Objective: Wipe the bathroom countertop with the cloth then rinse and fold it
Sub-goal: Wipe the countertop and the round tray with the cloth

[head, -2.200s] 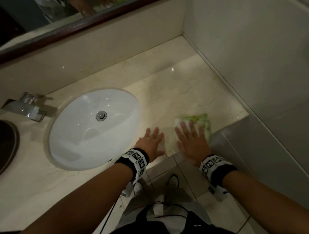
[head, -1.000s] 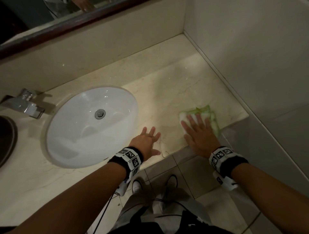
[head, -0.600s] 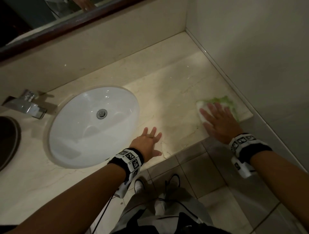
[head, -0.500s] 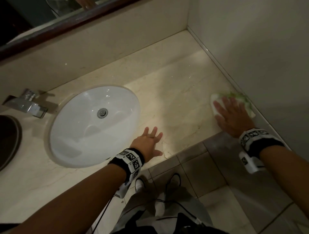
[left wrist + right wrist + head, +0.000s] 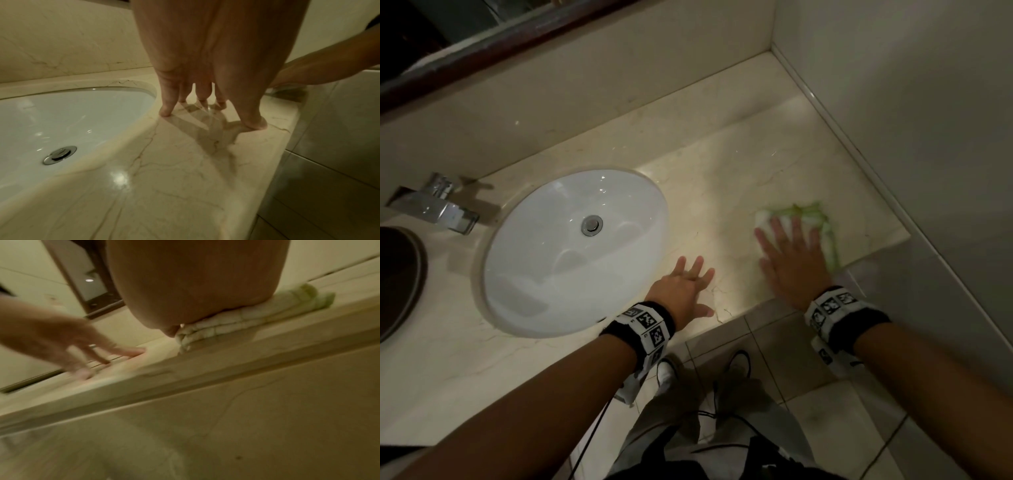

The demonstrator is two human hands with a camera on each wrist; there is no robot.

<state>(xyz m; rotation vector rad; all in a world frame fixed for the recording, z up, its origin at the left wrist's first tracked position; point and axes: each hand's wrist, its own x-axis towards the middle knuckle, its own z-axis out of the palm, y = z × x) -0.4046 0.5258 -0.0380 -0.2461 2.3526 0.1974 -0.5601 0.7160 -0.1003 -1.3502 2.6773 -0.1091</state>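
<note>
A folded white and green cloth (image 5: 808,219) lies on the beige marble countertop (image 5: 722,164) near its front right corner. My right hand (image 5: 789,253) presses flat on the cloth with fingers spread; in the right wrist view the cloth (image 5: 246,316) shows squashed under the palm. My left hand (image 5: 688,284) rests on the counter's front edge just right of the sink (image 5: 571,246), fingers straight. Its fingertips (image 5: 166,112) touch the marble in the left wrist view.
A chrome tap (image 5: 434,205) stands left of the white oval basin, with a dark round object (image 5: 397,281) at the far left. A mirror frame (image 5: 500,41) runs along the back wall. A tiled wall (image 5: 911,120) borders the counter on the right.
My right hand slid the cloth right toward the side wall, then back left along the front edge to its present spot. The left hand stayed put.
</note>
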